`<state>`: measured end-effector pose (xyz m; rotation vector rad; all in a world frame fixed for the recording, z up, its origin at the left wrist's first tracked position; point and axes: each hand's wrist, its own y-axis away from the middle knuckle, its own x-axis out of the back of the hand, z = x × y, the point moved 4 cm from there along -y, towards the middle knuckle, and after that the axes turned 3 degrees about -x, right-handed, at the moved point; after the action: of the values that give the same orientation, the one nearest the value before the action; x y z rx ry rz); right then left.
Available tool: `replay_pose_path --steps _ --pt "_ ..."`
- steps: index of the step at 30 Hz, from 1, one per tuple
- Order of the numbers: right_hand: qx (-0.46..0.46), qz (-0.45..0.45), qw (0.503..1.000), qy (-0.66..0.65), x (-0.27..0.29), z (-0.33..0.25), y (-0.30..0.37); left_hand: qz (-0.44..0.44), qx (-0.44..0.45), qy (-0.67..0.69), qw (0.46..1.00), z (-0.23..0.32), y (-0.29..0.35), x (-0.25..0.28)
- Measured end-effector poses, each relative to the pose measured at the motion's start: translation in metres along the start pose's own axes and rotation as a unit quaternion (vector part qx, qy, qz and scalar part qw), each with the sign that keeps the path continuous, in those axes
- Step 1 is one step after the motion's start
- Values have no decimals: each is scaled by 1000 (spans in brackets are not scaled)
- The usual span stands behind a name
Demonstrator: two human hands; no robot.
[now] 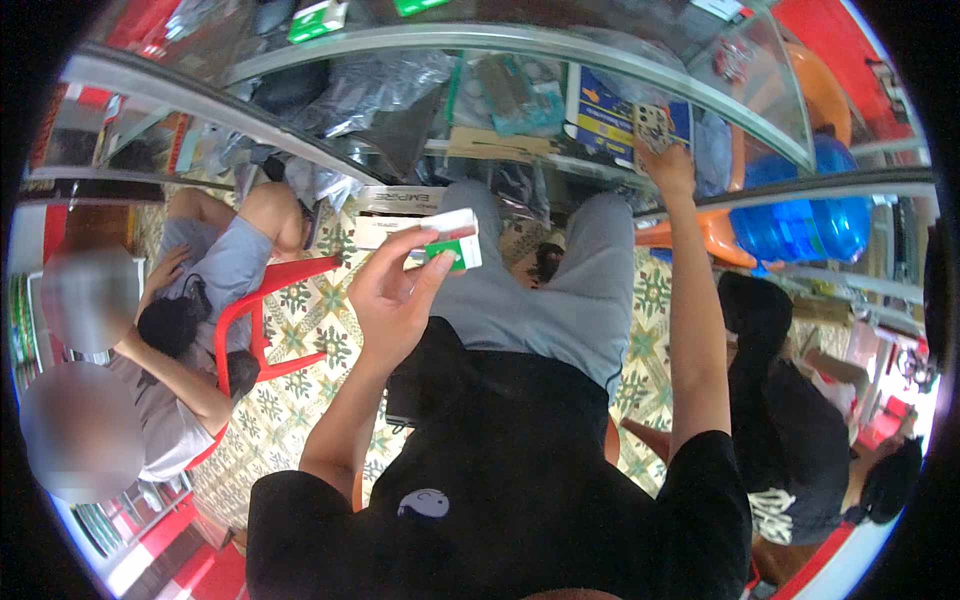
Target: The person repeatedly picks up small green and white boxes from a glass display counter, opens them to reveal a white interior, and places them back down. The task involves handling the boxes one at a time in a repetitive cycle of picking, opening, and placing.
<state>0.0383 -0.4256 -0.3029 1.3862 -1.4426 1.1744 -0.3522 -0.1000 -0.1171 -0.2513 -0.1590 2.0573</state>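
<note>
In my left hand is a small green and white box, pinched between thumb and fingers above my lap. My right arm reaches out to the far right over the glass counter. At its end my right hand is closed around the lower part of a phone in a patterned case, its camera lenses facing up. Beneath the phone lies a blue and yellow printed sheet or box inside the counter. Two similar green and white boxes, one a small carton, rest on the counter top.
Clear plastic bags and a teal package fill the counter's shelf. White boxes stand near my left knee. A person sits by a red stool at left; another in black is at right. A blue water jug stands beside orange chairs.
</note>
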Motion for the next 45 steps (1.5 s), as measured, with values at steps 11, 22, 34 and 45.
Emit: replay_pose_path --steps 11,22,34,45 --pt "-46 -43 993 105 -29 -21 -22 191 90 -91 973 -31 70 125" --pt "-49 -37 998 -28 -56 30 -56 267 162 -50 949 -83 101 165" --pt "-232 -282 791 -490 22 35 9 235 161 -26 958 -78 78 137" --pt "-151 -276 702 -639 124 25 94 207 170 -22 963 -82 72 127"
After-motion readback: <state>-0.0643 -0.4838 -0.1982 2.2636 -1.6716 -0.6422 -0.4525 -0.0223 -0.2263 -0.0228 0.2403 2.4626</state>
